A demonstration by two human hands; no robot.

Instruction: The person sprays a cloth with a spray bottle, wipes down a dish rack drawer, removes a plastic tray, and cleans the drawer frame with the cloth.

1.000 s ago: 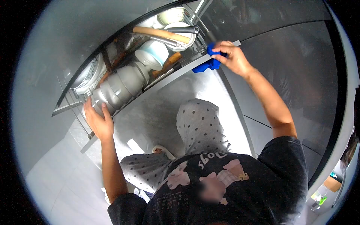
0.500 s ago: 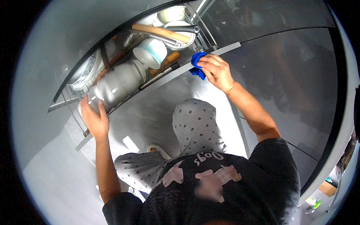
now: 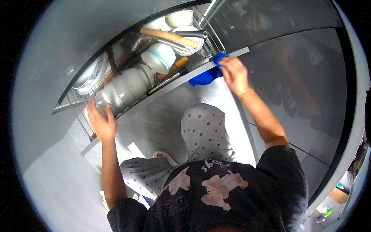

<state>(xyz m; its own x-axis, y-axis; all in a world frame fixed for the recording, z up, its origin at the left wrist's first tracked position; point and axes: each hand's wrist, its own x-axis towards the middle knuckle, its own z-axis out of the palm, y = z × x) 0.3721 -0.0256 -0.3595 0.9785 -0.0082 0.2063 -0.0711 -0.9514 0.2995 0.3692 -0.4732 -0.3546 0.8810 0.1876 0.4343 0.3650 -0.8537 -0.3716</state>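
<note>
My left hand [image 3: 102, 123] rests with its fingers apart against the near end of a row of stacked grey-white bowls [image 3: 125, 87], lying on their sides in an open drawer. A blue cloth [image 3: 206, 77] is pinched in my right hand [image 3: 234, 73] at the right part of the drawer's front edge [image 3: 177, 82]; part of the cloth hangs over that edge. Beside the stack sits a pale blue and white bowl [image 3: 158, 58].
A wooden rolling pin [image 3: 168, 37] and a black handle [image 3: 191, 34] lie over a white bowl at the drawer's back right. Plates [image 3: 94, 73] stand at the left. Dark glossy panels [image 3: 293, 85] fill the right side. My legs are below the drawer.
My right hand moved left along the drawer edge with the blue cloth, then back a little to the right. More of the cloth now hangs spread out. My left hand stays at the bowls.
</note>
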